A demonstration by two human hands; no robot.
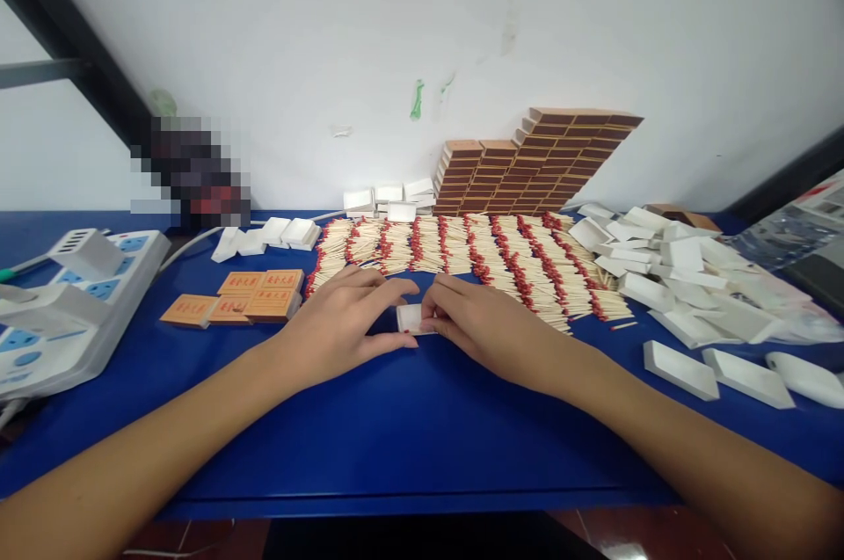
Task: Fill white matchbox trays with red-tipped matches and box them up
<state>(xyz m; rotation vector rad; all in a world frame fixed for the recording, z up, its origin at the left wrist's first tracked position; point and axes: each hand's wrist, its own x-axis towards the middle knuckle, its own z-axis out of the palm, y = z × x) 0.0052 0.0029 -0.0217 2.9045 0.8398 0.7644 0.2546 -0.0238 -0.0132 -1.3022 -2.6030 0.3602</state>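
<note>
The small white cardboard tray (410, 317) sits on the smooth blue table (396, 428), pinched between fingertips of left hand (343, 323) and right hand (484, 323), before rows of thin red-tipped matches (462, 257).

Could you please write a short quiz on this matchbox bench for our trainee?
1. True or false: the matches lie in rows on the blue table.
2. What do the left hand and right hand hold between them? A) white tray B) scissors C) cup
3. Fill in: the brown sleeve stack stands against the ____.
Key: 1 true; 2 A; 3 wall.
</note>
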